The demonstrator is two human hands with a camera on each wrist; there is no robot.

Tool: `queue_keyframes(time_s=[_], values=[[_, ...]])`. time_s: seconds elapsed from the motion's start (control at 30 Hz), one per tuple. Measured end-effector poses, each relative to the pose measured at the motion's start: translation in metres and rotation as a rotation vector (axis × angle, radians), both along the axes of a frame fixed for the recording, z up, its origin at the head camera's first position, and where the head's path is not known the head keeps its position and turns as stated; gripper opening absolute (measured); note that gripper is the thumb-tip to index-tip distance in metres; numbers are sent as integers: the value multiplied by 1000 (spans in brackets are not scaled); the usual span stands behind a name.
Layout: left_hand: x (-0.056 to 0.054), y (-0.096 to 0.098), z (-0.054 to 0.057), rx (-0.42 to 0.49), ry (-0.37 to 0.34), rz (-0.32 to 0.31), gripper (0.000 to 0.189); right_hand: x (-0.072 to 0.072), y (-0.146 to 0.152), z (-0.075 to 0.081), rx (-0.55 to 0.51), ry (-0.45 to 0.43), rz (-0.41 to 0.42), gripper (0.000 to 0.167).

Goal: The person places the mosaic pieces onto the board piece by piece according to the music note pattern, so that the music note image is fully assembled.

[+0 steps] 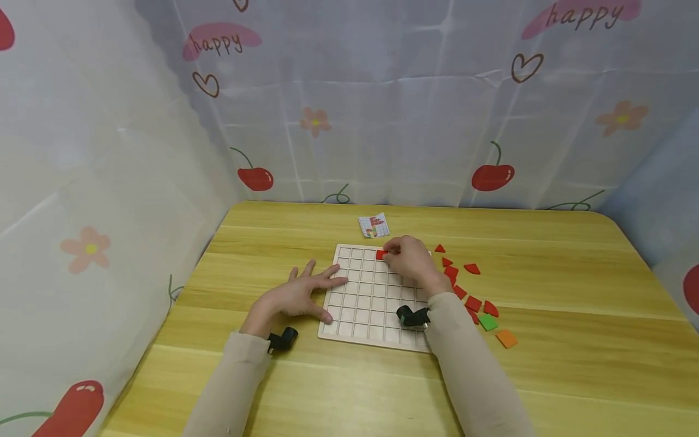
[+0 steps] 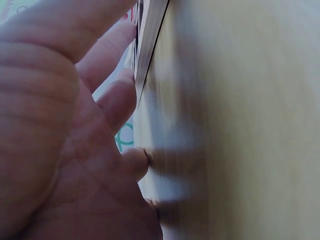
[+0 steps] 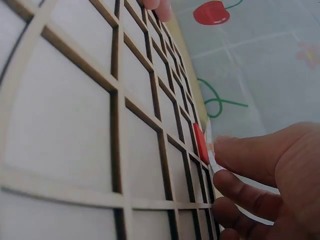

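Observation:
A pale wooden grid board lies on the table, divided into square cells. In its far row is a red square tile, partly covered by the fingers. My right hand pinches this tile at its right side between thumb and bent fingers. The right wrist view shows the tile at the board's far edge, close to the thumb tip. Spread fingers of my left hand rest on the board's left edge, and the thumb touches its near left part. The left palm fills much of the left wrist view.
Right of the board are scattered several red pieces, some square and some curved or triangular. A green square and an orange square lie nearer. Behind the board is a small pattern card. A printed curtain hangs beyond the table.

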State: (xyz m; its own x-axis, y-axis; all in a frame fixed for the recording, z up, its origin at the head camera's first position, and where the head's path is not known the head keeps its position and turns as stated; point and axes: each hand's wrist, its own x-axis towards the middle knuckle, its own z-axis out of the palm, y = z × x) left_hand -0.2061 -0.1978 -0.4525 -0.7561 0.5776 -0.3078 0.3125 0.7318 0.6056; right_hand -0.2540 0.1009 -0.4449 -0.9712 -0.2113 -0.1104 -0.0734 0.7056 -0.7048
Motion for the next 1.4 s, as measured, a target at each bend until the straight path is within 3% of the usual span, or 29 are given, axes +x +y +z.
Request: queue_keyframes(time_s=[0.23,0.43,0.63,1.13,1.4], values=[[1,-3,0,35,-3,-11,87,4,18,15,7,-23,11,33],[-1,-6,-6,46,8,-17,87,4,39,26,31,20,22,34],[-1,-5,-4,53,-7,-20,87,0,60,32,49,59,17,34],[-1,-5,-4,60,5,-32,86,-14,107,26,8,-21,-7,37],[-1,-5,-6,49,-2,-28,86,-22,122,10,68,-11,36,37]])
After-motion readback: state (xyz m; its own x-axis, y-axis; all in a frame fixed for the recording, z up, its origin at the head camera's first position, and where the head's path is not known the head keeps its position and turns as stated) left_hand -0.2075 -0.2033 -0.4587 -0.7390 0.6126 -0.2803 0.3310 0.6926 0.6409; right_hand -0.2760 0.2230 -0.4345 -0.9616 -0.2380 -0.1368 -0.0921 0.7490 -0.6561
